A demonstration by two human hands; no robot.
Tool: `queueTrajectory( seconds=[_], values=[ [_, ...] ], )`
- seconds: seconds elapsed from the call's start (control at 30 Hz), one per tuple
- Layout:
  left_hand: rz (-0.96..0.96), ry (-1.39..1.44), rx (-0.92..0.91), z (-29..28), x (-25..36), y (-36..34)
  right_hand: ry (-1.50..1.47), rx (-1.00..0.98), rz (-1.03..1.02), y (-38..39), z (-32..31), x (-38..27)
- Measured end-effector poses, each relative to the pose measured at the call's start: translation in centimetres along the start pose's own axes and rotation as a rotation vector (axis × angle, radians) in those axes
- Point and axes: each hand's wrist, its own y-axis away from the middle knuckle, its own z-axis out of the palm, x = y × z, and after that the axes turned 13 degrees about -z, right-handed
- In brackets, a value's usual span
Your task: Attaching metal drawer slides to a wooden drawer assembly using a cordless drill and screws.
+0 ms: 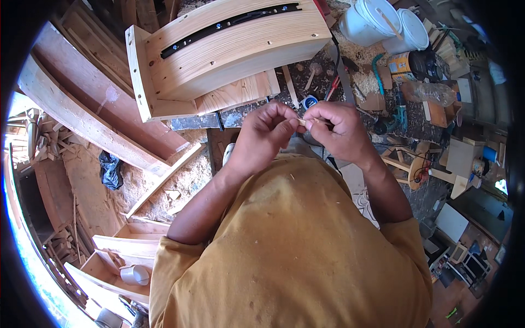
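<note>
In front of my chest, my left hand (265,134) and my right hand (340,131) meet with fingertips pinched. Between them is a small pale piece (302,123), mostly covered by the fingers, so I cannot make out its kind. Just beyond the hands, a wooden drawer box (246,52) lies on its side on the workbench (191,122). A black drawer slide (232,27) with several screws runs along its upward face. By my right fingertips are a blue and white tape measure (309,101) and a red screwdriver (332,86).
White buckets (367,24), a clear plastic bottle (435,94) and a yellow can (402,66) crowd the bench's right side. Long boards (93,117) lean at the left. Lower left, wooden drawers (104,268) hold a white cup (134,275). Sawdust and offcuts lie about.
</note>
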Motion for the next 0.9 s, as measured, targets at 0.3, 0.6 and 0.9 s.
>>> queueTrajectory(
  seconds=[0.3, 0.6, 0.9],
  values=[
    [0.198, -0.376, 0.158, -0.2, 0.0, 0.8, -0.005, 0.023, 0.034, 0.3, 0.4, -0.2],
    [0.209, -0.448, 0.202, 0.4, 3.0, -0.2, -0.261, 0.092, 0.289, -1.2, -1.0, -0.2],
    [0.752, -1.337, 0.782, -3.7, 11.8, -9.0, -0.004, 0.141, 0.285, -9.5, -9.3, 5.2]
  ],
)
